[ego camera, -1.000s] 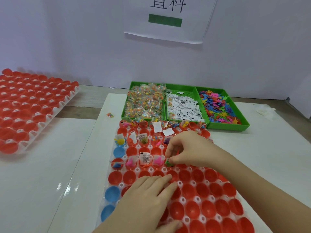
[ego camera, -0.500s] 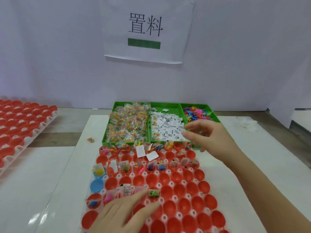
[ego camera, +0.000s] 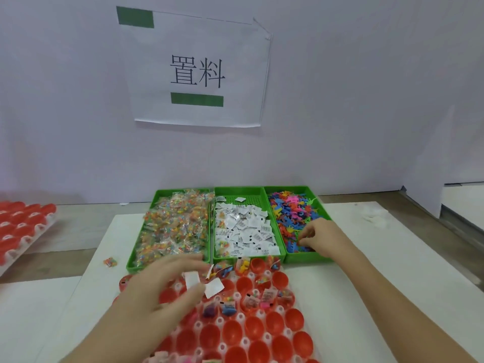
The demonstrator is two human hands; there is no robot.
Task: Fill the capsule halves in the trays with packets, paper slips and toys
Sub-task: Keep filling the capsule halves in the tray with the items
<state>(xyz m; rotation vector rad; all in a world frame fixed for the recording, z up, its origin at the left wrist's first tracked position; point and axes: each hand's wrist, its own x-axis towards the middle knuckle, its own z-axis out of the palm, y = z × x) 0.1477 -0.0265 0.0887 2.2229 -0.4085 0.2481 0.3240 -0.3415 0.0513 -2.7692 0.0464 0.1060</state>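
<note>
A clear tray point(ego camera: 267, 336) of red capsule halves point(ego camera: 233, 334) lies in front of me; its far rows hold packets, paper slips point(ego camera: 213, 288) and small toys, the nearer halves are bare. Behind it stand three green bins: packets point(ego camera: 175, 226), paper slips point(ego camera: 245, 231), colourful toys point(ego camera: 290, 213). My left hand point(ego camera: 165, 284) hovers blurred over the tray's far left corner, fingers spread, close to the packet bin. My right hand point(ego camera: 320, 238) reaches into the toy bin, fingertips curled together on a toy in the pile.
A second tray of red capsule halves point(ego camera: 23, 224) sits at the far left. One stray packet point(ego camera: 110, 262) lies on the white table left of the bins. A paper sign point(ego camera: 199, 74) hangs on the wall behind. Crumpled white tissue point(ego camera: 372, 216) lies at the right.
My right hand left the tray, crossed the slip bin and reached into the toy bin. My left hand lifted off the tray's near part and moved forward toward the packet bin.
</note>
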